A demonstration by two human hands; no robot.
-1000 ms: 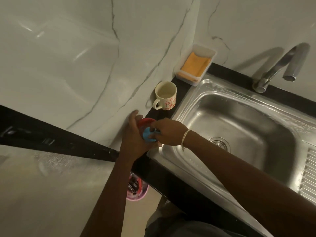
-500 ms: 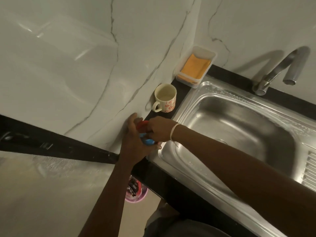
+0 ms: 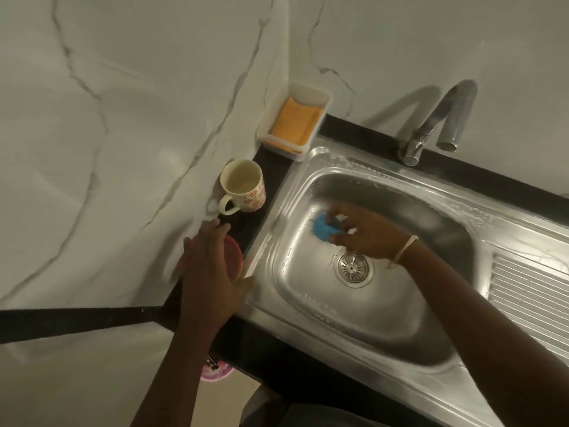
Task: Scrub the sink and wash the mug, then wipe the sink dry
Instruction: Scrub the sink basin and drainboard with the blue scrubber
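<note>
My right hand point(image 3: 366, 232) grips a blue scrubber point(image 3: 323, 228) and presses it against the left inner wall of the steel sink point(image 3: 385, 306), above the drain point(image 3: 352, 268). My left hand point(image 3: 209, 269) lies flat over a small red container point(image 3: 232, 257) on the black counter at the sink's left rim, its fingers spread. A cream mug point(image 3: 243, 188) with a red flower pattern stands upright on the counter behind that container, handle turned toward me.
A white tray with an orange cloth point(image 3: 295, 121) sits in the back corner. The tap point(image 3: 437, 124) rises behind the sink, its spout over the back rim. A ribbed drainboard point(image 3: 529, 291) lies to the right. A pink object point(image 3: 215, 371) shows below the counter edge.
My right hand carried the blue scrubber from the red container into the sink basin. My left hand stayed on the container and flattened over it.
</note>
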